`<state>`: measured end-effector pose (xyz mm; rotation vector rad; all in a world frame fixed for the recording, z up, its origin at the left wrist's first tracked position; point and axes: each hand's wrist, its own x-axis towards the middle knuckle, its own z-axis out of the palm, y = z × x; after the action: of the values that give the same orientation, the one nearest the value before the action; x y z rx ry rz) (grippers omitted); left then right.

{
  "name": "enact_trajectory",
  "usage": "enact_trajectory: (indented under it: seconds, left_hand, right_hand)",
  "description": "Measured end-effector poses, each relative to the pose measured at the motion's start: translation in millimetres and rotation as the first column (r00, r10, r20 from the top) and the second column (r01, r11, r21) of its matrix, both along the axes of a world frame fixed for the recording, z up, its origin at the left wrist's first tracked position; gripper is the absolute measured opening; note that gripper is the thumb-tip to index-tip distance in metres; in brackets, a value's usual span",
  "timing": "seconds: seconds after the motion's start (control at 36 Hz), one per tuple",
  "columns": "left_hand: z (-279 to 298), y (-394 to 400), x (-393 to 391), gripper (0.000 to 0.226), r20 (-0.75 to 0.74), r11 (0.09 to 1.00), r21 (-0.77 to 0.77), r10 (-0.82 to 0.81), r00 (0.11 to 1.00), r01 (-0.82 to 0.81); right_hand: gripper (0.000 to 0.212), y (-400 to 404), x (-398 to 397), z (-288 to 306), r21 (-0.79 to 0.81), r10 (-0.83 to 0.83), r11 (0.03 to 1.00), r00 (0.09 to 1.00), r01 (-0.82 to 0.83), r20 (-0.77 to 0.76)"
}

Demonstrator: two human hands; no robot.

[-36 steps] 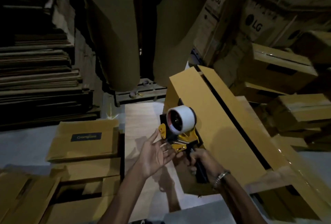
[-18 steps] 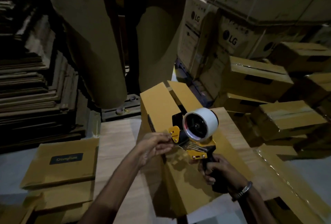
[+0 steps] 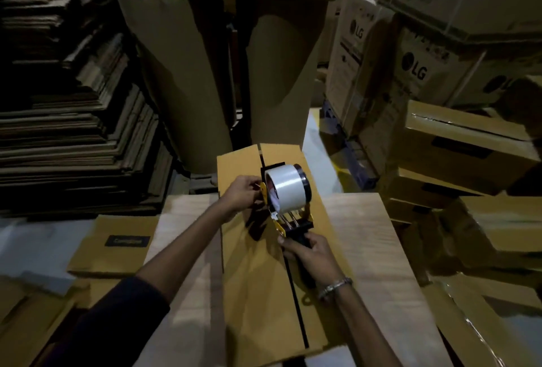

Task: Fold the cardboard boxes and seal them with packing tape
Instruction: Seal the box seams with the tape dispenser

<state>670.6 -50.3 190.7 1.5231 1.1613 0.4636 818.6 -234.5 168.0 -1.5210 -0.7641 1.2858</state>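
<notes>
A yellow-brown cardboard box [image 3: 255,287] lies on the wooden table [image 3: 366,249], its two top flaps closed with a dark seam running away from me. Above the seam is a yellow-and-black tape dispenser [image 3: 286,190] carrying a white tape roll. My right hand [image 3: 308,252] grips the dispenser's black handle. At the front left edge of the dispenser, my left hand [image 3: 245,193] pinches with curled fingers; the tape end itself is too small to make out.
Flat folded boxes [image 3: 113,246] lie left of the table. Stacked cardboard sheets [image 3: 73,132] fill the left side, tall brown paper rolls [image 3: 181,79] stand behind. LG cartons [image 3: 410,67] and taped boxes [image 3: 463,146] are piled at the right.
The box has turned so its seam runs straight away from me. The dispenser has come over the seam, and my left hand went from open palm to pinching at its front.
</notes>
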Motion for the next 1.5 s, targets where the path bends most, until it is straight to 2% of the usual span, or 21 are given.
enact_trajectory:
  seconds: [0.17,0.33,0.5,0.75,0.86,0.97,1.08,1.19,1.31,1.44,1.5]
  left_hand:
    - [-9.5,30.9,2.8,0.026,-0.072,0.996,0.085,-0.026,0.997,0.032]
    - [-24.0,79.6,-1.8,0.014,-0.155,0.976,0.135,-0.149,0.977,0.17]
    - [-16.5,126.5,2.7,0.012,-0.099,0.966,0.166,-0.185,0.978,0.2]
    - [-31.4,218.9,20.3,0.01,-0.09,0.936,0.252,-0.229,0.969,0.245]
    - [-52.6,253.3,27.2,0.017,-0.113,0.929,0.286,-0.211,0.971,0.235]
    - [-76.8,274.7,35.5,0.009,-0.09,0.946,0.216,-0.226,0.97,0.241]
    - [-96.7,282.8,41.7,0.007,-0.047,0.961,0.138,-0.234,0.971,0.238]
    - [-91.6,285.7,39.3,0.012,-0.033,0.977,-0.009,-0.211,0.977,0.211]
    - [-91.7,291.0,34.7,0.014,-0.014,0.978,-0.065,-0.201,0.979,0.2]
    - [-87.4,289.0,28.8,0.022,0.188,0.968,-0.202,-0.113,0.976,0.151]
    - [-88.0,288.0,27.6,0.024,0.19,0.971,-0.192,-0.104,0.976,0.141]
  right_hand:
    - [0.014,32.2,-4.5,-10.4,-0.048,-0.042,0.998,0.999,0.041,-0.029]
    - [0.012,68.4,-3.7,-24.6,-0.094,-0.076,0.993,0.995,0.071,-0.057]
    - [0.031,115.4,-3.2,-35.0,-0.14,-0.118,0.984,0.992,0.11,-0.049]
    - [0.015,206.1,0.5,-39.0,-0.121,-0.193,0.974,0.981,0.189,-0.016]
    - [0.03,235.1,3.9,-41.9,-0.096,-0.226,0.97,0.974,0.222,-0.029]
    - [0.013,250.8,8.8,-47.7,-0.102,-0.254,0.963,0.967,0.25,-0.032]
    - [0.016,257.0,12.1,-50.3,-0.105,-0.255,0.963,0.966,0.249,-0.043]
    - [0.019,259.7,13.1,-51.2,-0.114,-0.246,0.965,0.967,0.238,-0.061]
    - [0.022,259.4,13.0,-54.3,-0.125,-0.252,0.962,0.964,0.241,-0.083]
    - [0.01,258.9,11.0,-55.5,-0.111,-0.249,0.963,0.968,0.245,-0.023]
    - [0.01,258.8,9.5,-54.5,-0.109,-0.247,0.963,0.969,0.247,0.018]
